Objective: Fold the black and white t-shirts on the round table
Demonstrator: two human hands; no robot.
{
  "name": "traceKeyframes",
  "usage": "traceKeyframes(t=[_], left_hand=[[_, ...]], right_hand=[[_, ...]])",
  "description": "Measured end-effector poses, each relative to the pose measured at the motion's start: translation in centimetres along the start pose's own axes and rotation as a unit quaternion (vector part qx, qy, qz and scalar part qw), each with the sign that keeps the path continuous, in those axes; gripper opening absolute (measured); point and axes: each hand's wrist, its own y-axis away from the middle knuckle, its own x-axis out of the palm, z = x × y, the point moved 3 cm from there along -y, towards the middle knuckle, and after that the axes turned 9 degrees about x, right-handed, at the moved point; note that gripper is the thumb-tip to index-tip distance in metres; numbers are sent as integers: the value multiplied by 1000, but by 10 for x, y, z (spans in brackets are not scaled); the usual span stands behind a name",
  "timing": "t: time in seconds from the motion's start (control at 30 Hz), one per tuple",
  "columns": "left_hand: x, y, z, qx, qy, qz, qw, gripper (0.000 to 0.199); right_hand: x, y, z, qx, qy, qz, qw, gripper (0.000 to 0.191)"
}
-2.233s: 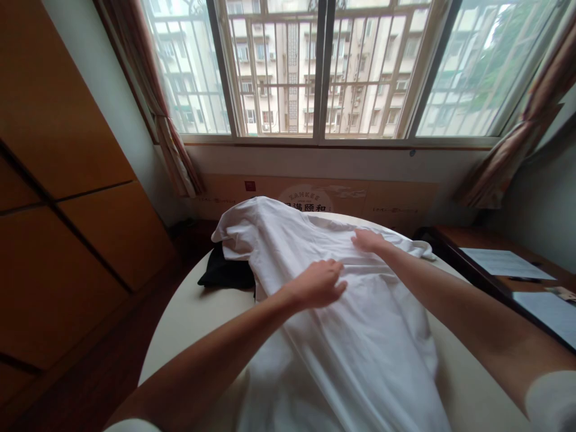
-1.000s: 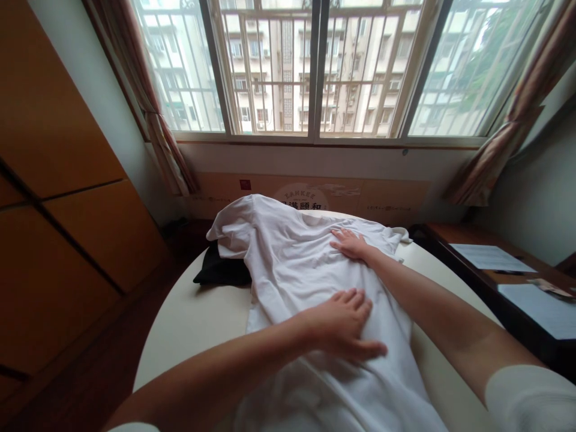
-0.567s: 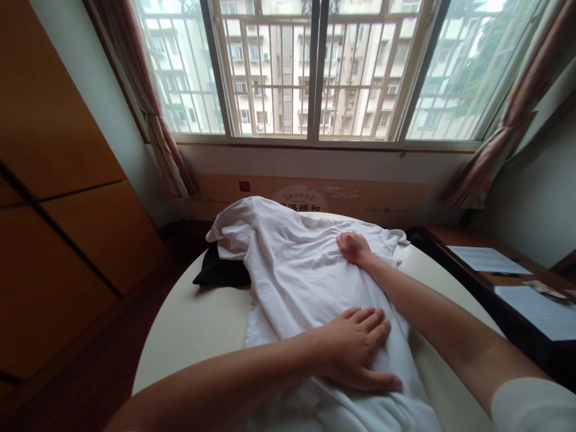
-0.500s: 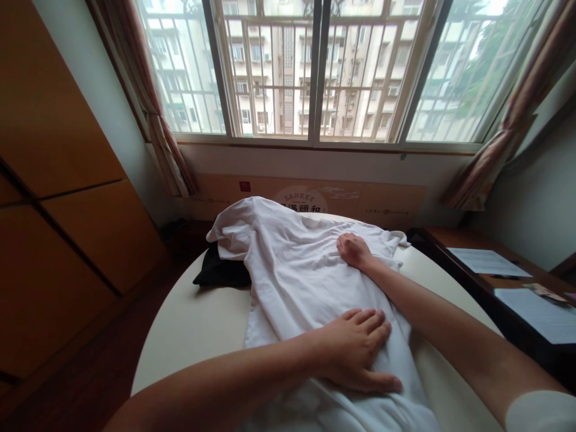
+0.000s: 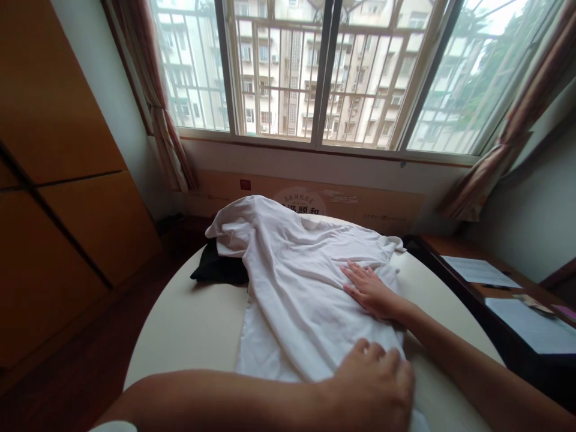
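A white T-shirt (image 5: 297, 270) lies rumpled over a round cream table, its sleeve hanging over a folded black cloth (image 5: 220, 266) on the left. My right hand (image 5: 371, 293) rests flat on the right half of the shirt, fingers spread, gripping nothing. Closer to me, my left hand (image 5: 375, 384) reaches across to the shirt's near right edge. Its fingers are curled down into the fabric; the fingertips and thumb are hidden beneath the hand.
The table (image 5: 189, 324) shows its bare top on both sides of the shirt. A dark wooden desk (image 5: 434, 243) with paper sheets (image 5: 531, 324) stands at right. Beyond the table are a barred window and a printed board (image 5: 391, 207); a wooden cabinet (image 5: 90, 228) is at left.
My right hand has come nearer and gone from curled on the cloth to flat and spread. My left hand has moved nearer and curled its fingers, which were spread flat before.
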Motion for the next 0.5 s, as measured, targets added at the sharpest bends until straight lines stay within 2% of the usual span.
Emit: traceKeyframes(t=[0.07,0.13,0.23,0.3,0.37,0.43,0.5], left_hand=[[14,-3,-26,60,-28,-2,998,38],[16,-2,-40,102,-47,-2,994,29],[-4,1,-37,91,-21,50,994,21],[-27,1,-22,26,59,83,994,22],[-49,-1,5,-79,164,52,982,23],[-63,-1,41,-169,255,-48,951,21],[-69,1,84,-202,320,-165,911,27]], right_hand=[[-4,1,3,16,-11,8,1000,67],[-8,1,6,22,-17,11,1000,67],[-9,1,8,17,-27,5,999,67],[-9,1,6,16,-44,-2,999,66],[-11,1,3,5,-90,-23,996,64],[-16,2,-2,-8,-164,-62,984,58],[-25,4,-7,-11,-224,-102,969,53]])
